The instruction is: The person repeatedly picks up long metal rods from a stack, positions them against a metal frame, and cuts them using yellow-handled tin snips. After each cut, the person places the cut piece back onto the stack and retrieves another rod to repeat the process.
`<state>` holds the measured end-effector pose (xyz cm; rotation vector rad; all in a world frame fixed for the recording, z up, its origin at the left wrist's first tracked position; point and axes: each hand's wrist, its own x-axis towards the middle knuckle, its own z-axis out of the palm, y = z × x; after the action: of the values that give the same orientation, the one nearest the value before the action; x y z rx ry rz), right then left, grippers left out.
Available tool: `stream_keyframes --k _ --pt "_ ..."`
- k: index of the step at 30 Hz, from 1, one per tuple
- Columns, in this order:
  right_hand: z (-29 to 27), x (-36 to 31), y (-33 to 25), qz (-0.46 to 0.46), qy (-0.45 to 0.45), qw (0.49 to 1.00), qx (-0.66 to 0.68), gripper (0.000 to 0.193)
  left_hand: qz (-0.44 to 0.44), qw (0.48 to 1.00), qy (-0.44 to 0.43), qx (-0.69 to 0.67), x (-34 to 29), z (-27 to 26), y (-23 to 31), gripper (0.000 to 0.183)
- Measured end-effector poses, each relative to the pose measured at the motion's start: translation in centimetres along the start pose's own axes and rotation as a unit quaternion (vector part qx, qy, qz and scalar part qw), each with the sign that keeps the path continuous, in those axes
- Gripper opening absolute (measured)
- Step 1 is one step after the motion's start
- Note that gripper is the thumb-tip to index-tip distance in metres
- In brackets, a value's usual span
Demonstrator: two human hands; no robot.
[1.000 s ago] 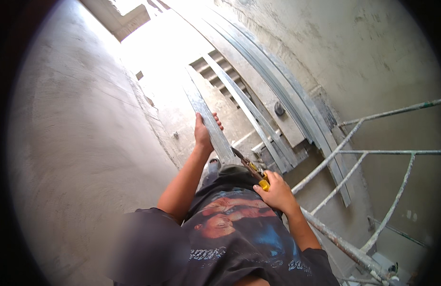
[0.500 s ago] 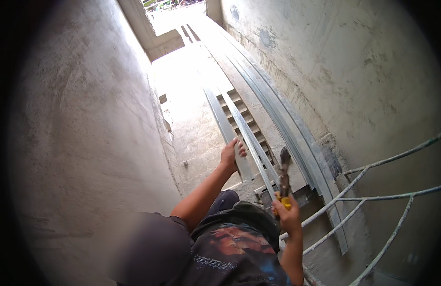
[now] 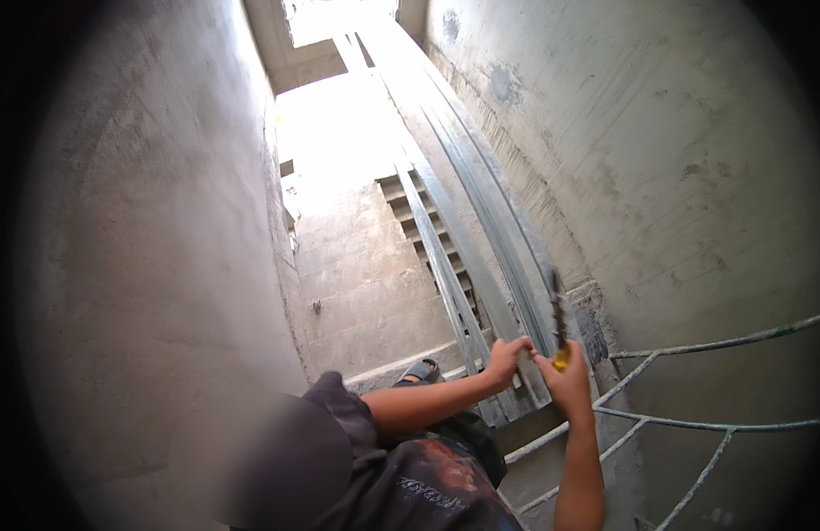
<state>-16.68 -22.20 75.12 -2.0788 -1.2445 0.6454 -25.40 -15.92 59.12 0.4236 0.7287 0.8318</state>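
Observation:
My left hand (image 3: 506, 365) is closed round the lower end of a long, flat grey steel strip (image 3: 473, 265), its fingertips close to my right hand. Yellow-handled metal snips (image 3: 560, 326) stand upright in my right hand (image 3: 569, 385), their dark jaws pointing up and away. Motion smears the snips slightly, so I cannot tell whether the jaws are apart. To the left of the strip runs a narrower steel channel (image 3: 439, 257). More long steel profiles (image 3: 494, 221) lie to the right, partly behind my hands.
Plastered walls rise on the left (image 3: 153, 221) and right (image 3: 658, 177). A white-spattered metal railing (image 3: 693, 418) curves across the lower right. Concrete steps (image 3: 399, 196) show behind the profiles. A sandalled foot (image 3: 421, 370) is below; bright light washes out the far end.
My left hand has moved right with the steel strip, bringing it across to the other side of the narrower channel. My right hand has shifted right with the snips. The view has shifted.

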Motion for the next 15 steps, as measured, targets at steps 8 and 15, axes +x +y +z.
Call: stream_keyframes --k 8,15 --pt "10.6 6.5 -0.1 0.015 -0.134 0.973 -0.188 0.074 0.035 0.998 -0.053 0.022 -1.1 -2.2 -5.3 0.029" --pt "12.1 5.6 4.0 0.096 -0.151 0.962 -0.204 0.07 -0.164 0.86 -0.395 0.278 -0.1 -9.7 -1.6 0.066"
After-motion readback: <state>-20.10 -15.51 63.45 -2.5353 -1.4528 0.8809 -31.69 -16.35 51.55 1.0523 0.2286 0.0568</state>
